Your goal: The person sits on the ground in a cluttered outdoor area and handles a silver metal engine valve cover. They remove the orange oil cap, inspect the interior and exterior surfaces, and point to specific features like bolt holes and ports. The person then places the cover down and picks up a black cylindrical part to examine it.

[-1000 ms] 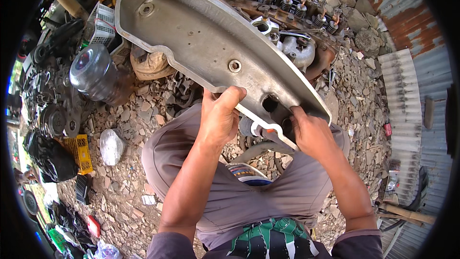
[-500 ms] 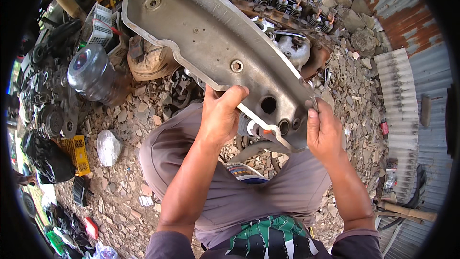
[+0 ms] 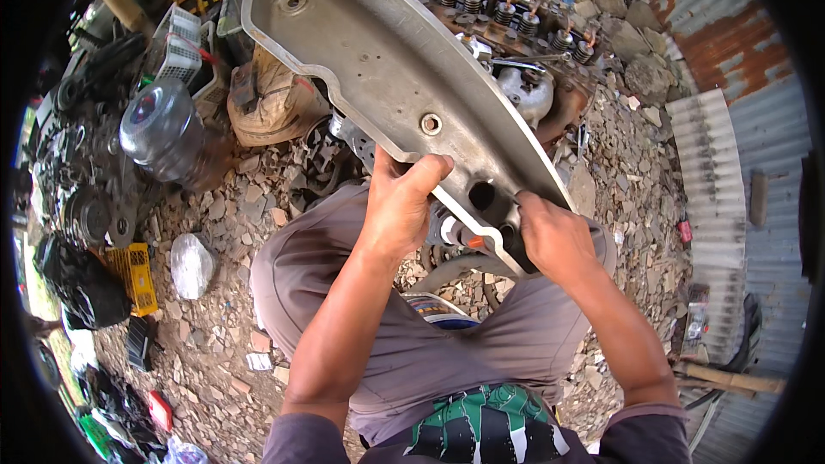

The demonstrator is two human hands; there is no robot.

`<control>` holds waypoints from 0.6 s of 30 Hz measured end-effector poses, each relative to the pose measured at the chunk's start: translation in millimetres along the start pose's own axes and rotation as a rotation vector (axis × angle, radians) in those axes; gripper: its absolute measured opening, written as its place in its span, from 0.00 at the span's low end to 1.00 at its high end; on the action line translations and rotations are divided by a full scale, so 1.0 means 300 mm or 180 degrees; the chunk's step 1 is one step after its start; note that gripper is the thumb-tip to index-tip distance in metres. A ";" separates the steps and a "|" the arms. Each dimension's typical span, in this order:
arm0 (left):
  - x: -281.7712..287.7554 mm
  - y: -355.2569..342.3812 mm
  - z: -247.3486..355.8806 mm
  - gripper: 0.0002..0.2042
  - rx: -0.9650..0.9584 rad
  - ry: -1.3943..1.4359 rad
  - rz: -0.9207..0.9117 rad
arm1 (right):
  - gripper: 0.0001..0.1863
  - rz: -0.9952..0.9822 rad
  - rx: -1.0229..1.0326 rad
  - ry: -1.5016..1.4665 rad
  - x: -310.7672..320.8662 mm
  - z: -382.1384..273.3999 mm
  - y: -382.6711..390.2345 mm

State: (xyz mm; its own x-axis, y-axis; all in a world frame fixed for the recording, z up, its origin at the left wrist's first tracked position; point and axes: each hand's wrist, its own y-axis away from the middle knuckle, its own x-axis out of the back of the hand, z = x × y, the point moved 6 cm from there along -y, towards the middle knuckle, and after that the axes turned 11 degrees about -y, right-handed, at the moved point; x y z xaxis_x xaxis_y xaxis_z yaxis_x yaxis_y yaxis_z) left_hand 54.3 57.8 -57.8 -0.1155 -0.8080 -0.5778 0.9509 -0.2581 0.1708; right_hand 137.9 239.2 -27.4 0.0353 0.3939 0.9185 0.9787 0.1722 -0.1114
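Above the lap [image 3: 430,357]: metal cover [image 3: 387,69] is sitting tilted, hollow side showing
Left hand [image 3: 398,206]: gripping its near rim, thumb inside
Right hand [image 3: 554,232]: sitting inside beside a hole [image 3: 482,197], fingers curled, can't tell on what

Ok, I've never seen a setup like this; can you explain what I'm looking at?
There's no robot here, just a person's two bare hands. The view comes from a wide camera on their head, looking down, so picture left is their left. The left hand grips the edge of a long metal cover; the right hand reaches into its near end. Whether those fingers pinch anything is hidden. Stony ground lies below, with a clear bottle and yellow crate to the left.
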 end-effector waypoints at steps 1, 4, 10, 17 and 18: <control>0.005 -0.002 -0.002 0.29 0.0074 -0.0035 0.0010 | 0.10 0.0458 0.0081 -0.0265 0.037 -0.025 0.008; -0.001 -0.004 0.006 0.28 0.0057 0.0033 -0.0022 | 0.11 0.0960 0.0222 -0.0724 0.080 -0.036 0.034; -0.001 0.000 -0.009 0.29 -0.0147 -0.0158 0.0010 | 0.11 0.0581 -0.0224 -0.0388 0.060 -0.011 0.000; -0.007 0.000 -0.003 0.30 -0.0104 -0.0187 0.0053 | 0.14 -0.0294 -0.0478 -0.0053 -0.032 0.052 0.047; -0.009 0.002 -0.004 0.31 -0.0127 -0.0204 0.0049 | 0.15 -0.0258 -0.0562 -0.0232 -0.031 0.063 0.052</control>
State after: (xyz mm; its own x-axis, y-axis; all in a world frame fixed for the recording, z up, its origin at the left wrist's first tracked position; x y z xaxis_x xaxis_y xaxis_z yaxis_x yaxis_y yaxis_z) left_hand 55.4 60.5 -57.1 -0.1176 -0.8442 -0.5229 0.9633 -0.2250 0.1466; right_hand 149.1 255.2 -44.9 -0.0536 0.4506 0.8911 0.9982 0.0475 0.0360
